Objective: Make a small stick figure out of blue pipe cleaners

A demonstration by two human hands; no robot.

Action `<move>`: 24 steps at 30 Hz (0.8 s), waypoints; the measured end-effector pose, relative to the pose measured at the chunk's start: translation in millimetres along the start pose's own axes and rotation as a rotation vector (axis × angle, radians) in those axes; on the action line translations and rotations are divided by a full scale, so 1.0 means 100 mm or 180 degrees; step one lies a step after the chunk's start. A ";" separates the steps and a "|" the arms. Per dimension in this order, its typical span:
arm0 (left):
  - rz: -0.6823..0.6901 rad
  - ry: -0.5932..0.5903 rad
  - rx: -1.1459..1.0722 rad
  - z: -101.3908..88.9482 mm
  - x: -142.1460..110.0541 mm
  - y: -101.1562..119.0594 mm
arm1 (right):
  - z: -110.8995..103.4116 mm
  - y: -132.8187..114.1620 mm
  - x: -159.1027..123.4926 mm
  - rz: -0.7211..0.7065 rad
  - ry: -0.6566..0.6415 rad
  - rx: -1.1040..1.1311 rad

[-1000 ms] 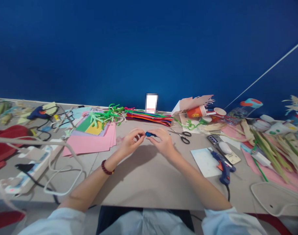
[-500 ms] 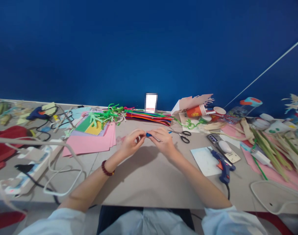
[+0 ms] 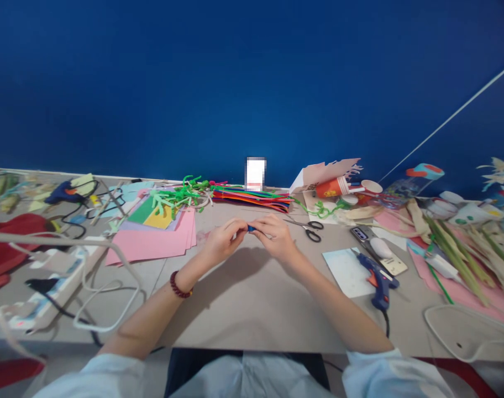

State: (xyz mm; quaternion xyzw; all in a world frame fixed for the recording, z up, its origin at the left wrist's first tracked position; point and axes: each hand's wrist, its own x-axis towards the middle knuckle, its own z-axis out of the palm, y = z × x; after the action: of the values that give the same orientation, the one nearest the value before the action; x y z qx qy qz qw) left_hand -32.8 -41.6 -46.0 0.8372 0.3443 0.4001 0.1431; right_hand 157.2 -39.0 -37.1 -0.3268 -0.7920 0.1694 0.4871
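"What's different on your feed?"

"Less blue. A second ago I had a fuller tuft of the small blue piece (image 3: 251,228) in view; now I get only a sliver, right between the two sets of fingertips."

"Anything loose?"

"Half a second back I saw a blue strand past the right knuckles (thin, easy to miss). I can't find it now."

"And the fingers?"

"The left hand (image 3: 222,242) has thumb and forefinger pinched at the sliver's left end; the right hand (image 3: 277,239) grips it from the other side, covering most of it."

"Meaning?"

"Both hands look tied up in close finger work, I'd judge, and I can't read the piece's shape."

"What's around them?"

"Just beyond the fingertips, the bundle of coloured stems (image 3: 252,200). Scissors (image 3: 305,226) lie just right of the right fingers, the glue gun (image 3: 378,282) farther right and nearer me, pink paper (image 3: 152,246) off to their left."
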 end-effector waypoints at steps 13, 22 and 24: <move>-0.0394 0.0832 -0.0903 0.07 0.04 0.20 | 0.10 0.01 -0.02 0.1793 -0.0028 0.2131; -0.1484 0.0858 -0.2032 0.16 0.02 0.14 | 0.19 -0.01 -0.02 0.2024 0.0271 0.2450; -0.1831 0.0699 -0.2599 0.15 0.03 0.13 | 0.12 -0.01 0.01 0.1879 0.0279 0.2113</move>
State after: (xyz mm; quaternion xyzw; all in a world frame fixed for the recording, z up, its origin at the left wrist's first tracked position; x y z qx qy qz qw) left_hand -13.5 -48.0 -47.3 0.5375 0.3894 0.5320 0.5258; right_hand 145.9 -38.6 -41.8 -0.3717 -0.5461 0.5322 0.5294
